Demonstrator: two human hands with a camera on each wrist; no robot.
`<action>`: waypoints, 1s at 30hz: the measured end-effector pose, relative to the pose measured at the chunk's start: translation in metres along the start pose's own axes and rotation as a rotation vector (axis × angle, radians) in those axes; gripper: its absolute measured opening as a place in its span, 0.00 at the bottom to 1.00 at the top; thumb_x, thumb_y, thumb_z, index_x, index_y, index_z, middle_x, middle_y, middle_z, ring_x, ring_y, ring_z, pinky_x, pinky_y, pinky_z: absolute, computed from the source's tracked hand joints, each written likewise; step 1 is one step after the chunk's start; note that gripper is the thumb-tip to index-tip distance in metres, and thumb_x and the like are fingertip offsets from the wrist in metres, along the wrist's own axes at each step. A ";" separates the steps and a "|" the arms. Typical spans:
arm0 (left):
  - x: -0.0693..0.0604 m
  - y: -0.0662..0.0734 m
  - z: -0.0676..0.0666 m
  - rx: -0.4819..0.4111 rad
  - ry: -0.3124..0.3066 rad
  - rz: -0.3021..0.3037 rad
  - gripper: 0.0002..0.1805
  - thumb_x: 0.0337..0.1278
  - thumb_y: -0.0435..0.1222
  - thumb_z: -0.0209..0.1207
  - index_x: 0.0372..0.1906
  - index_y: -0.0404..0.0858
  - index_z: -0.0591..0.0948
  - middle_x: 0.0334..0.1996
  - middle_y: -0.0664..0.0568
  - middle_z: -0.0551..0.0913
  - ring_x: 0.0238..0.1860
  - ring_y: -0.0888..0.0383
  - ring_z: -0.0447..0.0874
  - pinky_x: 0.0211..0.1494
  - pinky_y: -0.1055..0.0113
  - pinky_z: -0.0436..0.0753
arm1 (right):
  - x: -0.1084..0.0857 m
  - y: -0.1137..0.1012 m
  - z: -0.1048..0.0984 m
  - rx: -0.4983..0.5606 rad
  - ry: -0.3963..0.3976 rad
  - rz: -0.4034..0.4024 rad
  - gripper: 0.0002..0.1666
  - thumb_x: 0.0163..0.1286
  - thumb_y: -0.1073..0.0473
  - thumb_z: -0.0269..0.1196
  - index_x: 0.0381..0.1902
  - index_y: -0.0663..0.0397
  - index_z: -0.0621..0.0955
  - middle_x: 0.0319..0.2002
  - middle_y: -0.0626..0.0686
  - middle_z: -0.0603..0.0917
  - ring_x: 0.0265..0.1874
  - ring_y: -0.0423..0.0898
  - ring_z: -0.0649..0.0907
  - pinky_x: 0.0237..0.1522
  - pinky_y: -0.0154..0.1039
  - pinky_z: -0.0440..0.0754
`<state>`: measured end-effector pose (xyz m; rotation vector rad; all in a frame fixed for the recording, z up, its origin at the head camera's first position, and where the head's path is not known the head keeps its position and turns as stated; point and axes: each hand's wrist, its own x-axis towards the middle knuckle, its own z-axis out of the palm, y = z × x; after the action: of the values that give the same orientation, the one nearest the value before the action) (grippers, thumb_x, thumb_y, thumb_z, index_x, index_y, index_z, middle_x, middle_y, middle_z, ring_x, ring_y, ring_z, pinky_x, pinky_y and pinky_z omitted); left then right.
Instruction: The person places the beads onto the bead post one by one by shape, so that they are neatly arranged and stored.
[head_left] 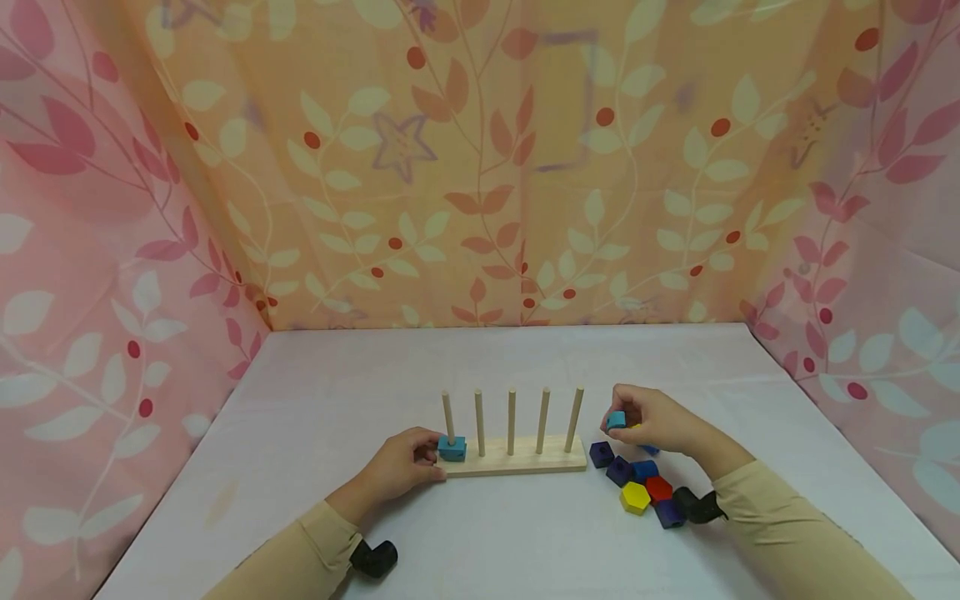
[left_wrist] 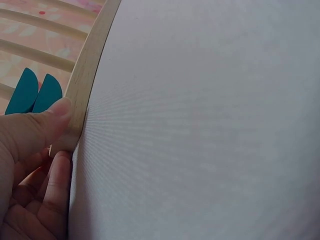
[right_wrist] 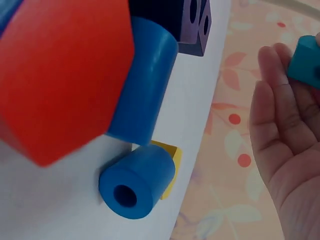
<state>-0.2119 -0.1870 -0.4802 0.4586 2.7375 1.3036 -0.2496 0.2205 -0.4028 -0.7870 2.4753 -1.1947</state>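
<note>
A wooden peg board (head_left: 517,468) with several upright pegs stands mid-table. Two teal half-round blocks (left_wrist: 48,92) sit low on its leftmost peg, one against the other. My left hand (head_left: 399,463) grips the board's left end, thumb on top of the edge and fingers at the end face. To the right of the board, my right hand (head_left: 663,417) pinches a small teal block (head_left: 616,420) in the air. In the right wrist view that teal block (right_wrist: 305,62) is partly cut off by the frame edge, and a dark hole shows in it.
Beside the board's right end lie loose blocks: purple cubes (head_left: 602,454), a yellow hexagon (head_left: 635,497), a red hexagon (head_left: 659,488) and blue cylinders (right_wrist: 145,80). Another yellow piece (right_wrist: 172,170) is half hidden behind a cylinder. Patterned cloth walls (head_left: 480,167) enclose the white table (head_left: 337,367).
</note>
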 end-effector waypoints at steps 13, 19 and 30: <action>0.000 0.001 0.000 0.001 -0.004 -0.008 0.26 0.37 0.38 0.71 0.47 0.39 0.78 0.32 0.57 0.76 0.36 0.60 0.74 0.38 0.73 0.75 | 0.007 -0.023 -0.011 -0.182 0.200 0.025 0.16 0.60 0.54 0.64 0.47 0.52 0.79 0.38 0.48 0.80 0.36 0.45 0.78 0.41 0.39 0.80; 0.000 0.001 0.000 0.006 -0.003 -0.007 0.26 0.37 0.39 0.72 0.47 0.39 0.78 0.33 0.57 0.76 0.36 0.61 0.74 0.38 0.74 0.76 | 0.016 -0.054 -0.017 -0.211 0.296 -0.058 0.18 0.63 0.57 0.62 0.50 0.54 0.78 0.41 0.51 0.80 0.38 0.45 0.80 0.43 0.37 0.79; 0.000 0.001 -0.001 0.005 -0.005 -0.014 0.27 0.36 0.38 0.72 0.48 0.39 0.79 0.33 0.57 0.76 0.36 0.61 0.74 0.38 0.74 0.75 | 0.038 -0.118 0.010 -0.101 0.262 -0.213 0.13 0.62 0.58 0.62 0.45 0.53 0.78 0.37 0.47 0.81 0.36 0.42 0.80 0.43 0.41 0.79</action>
<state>-0.2122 -0.1870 -0.4787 0.4415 2.7351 1.2909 -0.2350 0.1321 -0.3169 -1.0009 2.7375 -1.3288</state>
